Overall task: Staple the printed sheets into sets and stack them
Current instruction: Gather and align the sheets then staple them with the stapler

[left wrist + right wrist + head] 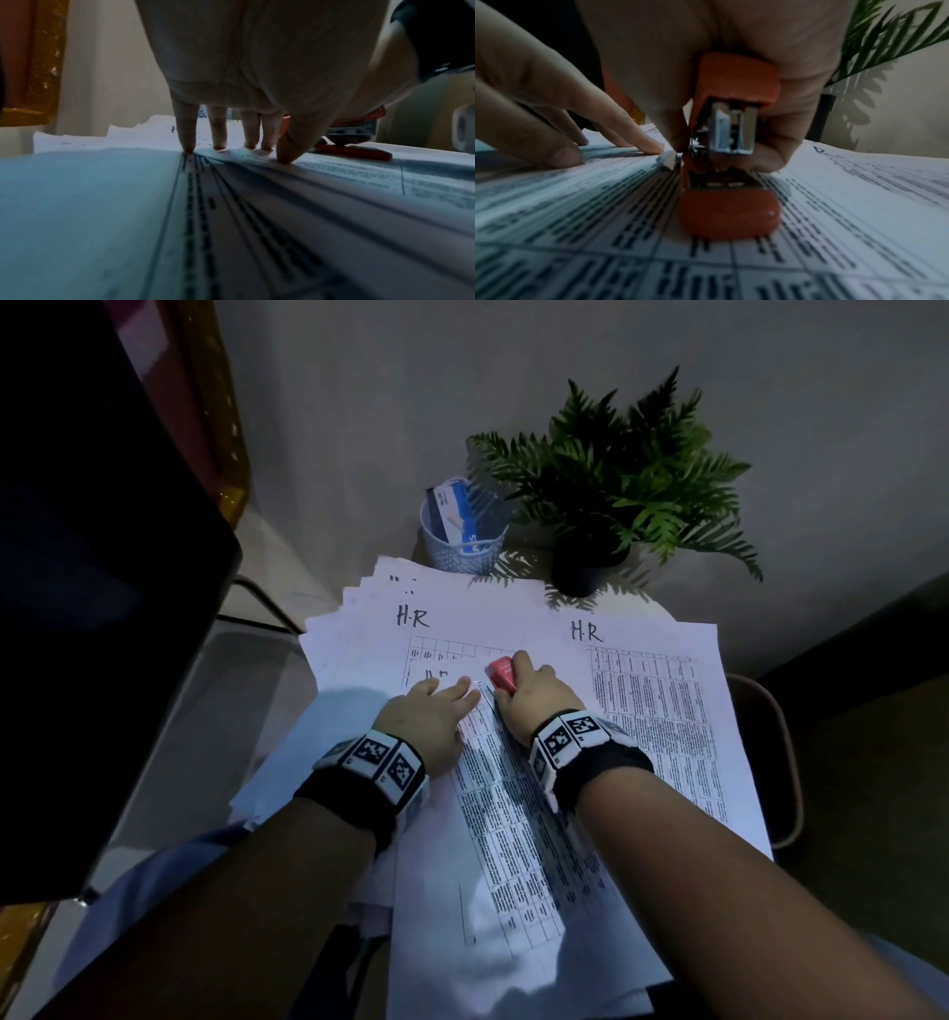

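- Right hand (534, 693) clenched round small red plastic stapler (727, 162), mouth at corner of top printed table sheets (518, 839).
- Left hand (429, 719) flat, fingers straight, pinning same sheets.
- Loose "H.R" sheets (667, 690) around; stapled sets, if any, can't tell. Prob. mid-task.

Left hand (430, 711) flat, fingers spread; right hand (534, 693) in curled grip

Matt printed paper sheets (662, 711); stapler (731, 142) of smooth red plastic and shiny metal.

A small table (644, 608) carries spread printed sheets (662, 711), a mesh cup (462, 546) and a potted fern (616, 480).
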